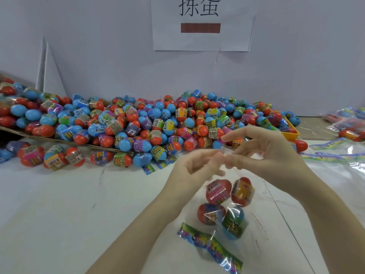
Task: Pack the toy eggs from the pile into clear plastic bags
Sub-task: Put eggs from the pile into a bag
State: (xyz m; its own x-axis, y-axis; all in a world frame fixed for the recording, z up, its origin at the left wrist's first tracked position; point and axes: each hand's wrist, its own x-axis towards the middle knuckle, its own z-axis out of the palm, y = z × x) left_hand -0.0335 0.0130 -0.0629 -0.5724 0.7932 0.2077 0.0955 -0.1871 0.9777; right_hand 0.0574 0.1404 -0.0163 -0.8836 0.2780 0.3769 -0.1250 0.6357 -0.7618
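**Bag of four eggs held up by its mouth**

Nearest the camera, the clear plastic bag hangs over the white table, its long axis running from the mouth at the top, between the hands, down toward the viewer, where its colourful printed header strip trails on the table. Four toy eggs sit inside, below the grip: two red ones side by side, the left and the right; under them another red egg and a blue-and-green one.

Above them, the left hand and the right hand meet fingertip to fingertip, each pinching the bag's upper edge; the right hand's remaining fingers are spread loosely.

Beyond the hands, the pile of red and blue eggs spreads along the wall. A yellow tray sits at its right end, with more bags at far right. A paper sign hangs on the wall.
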